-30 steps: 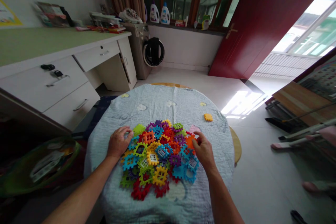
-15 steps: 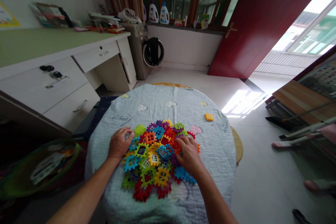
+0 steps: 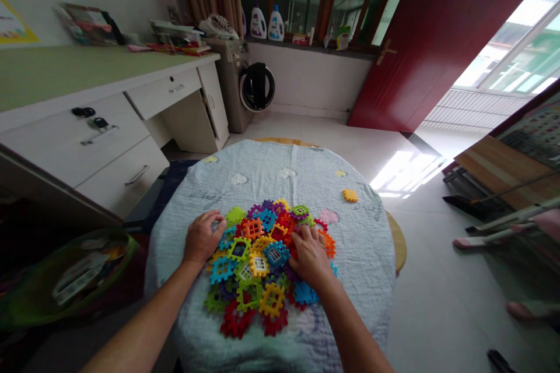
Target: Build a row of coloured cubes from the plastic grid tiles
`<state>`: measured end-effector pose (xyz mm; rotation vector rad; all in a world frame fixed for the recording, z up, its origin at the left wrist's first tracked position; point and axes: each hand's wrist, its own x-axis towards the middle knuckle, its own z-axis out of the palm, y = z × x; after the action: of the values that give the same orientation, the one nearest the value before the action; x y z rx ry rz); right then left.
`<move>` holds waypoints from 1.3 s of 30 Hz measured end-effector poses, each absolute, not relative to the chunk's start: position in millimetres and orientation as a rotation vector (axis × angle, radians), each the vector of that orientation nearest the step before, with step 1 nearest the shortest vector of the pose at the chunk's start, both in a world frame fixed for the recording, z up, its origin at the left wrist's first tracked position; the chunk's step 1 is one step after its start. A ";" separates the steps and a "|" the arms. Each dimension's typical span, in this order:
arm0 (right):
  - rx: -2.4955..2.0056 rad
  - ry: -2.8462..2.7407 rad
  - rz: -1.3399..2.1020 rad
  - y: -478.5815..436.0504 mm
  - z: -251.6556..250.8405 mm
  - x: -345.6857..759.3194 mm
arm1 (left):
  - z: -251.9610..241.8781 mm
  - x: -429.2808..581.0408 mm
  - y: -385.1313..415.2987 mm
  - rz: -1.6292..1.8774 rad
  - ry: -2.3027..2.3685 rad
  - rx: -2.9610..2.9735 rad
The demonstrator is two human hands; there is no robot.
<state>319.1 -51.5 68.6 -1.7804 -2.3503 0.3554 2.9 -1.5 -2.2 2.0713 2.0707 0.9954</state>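
Note:
A heap of colourful plastic interlocking building pieces (image 3: 249,253) lies on the cloth-covered round table. The pieces are square with notched edges, and several have window-like grids. At the heap's left edge rests my left hand (image 3: 205,237), its fingers loosely curved and thumb apart, with no piece seen in it. My right hand (image 3: 311,253) is on the heap's right side, palm down, fingers bent down among red and purple pieces. What its fingertips pinch, if anything, is hidden. Near its wrist lies a blue piece (image 3: 305,292), and an orange piece (image 3: 328,243) is beyond its knuckles.
A lone yellow piece (image 3: 350,195) sits on the tablecloth (image 3: 280,172) at the far right. A green basket (image 3: 122,268) with things in it stands left of the table. Beyond are a desk (image 3: 109,78), a washing machine (image 3: 236,84) and a red door (image 3: 406,52).
My right hand has shifted slightly left, and its fingers are drawn closer together. More of the orange piece beside it shows. My left hand stays at the heap's edge.

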 end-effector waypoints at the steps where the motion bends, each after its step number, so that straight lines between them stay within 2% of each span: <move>1: -1.796 -2.329 0.332 -52.5 67.0 317.5 | -2.0 3.0 -1.6 0.993 2.072 2.072; 11: -1.927 -2.052 0.126 -58.0 50.1 316.8 | -2.1 3.3 -2.3 0.988 2.070 2.079; 26: -1.961 -2.098 0.316 -55.5 55.4 317.7 | 0.8 6.0 -3.4 0.984 2.097 2.059; 39: -1.915 -2.122 0.337 -53.5 61.3 320.0 | -1.0 5.8 -2.8 0.987 2.095 2.080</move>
<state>320.0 -53.5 61.3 -1.9154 -2.1219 0.3370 5.8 -2.8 -1.0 2.0796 2.0947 0.9873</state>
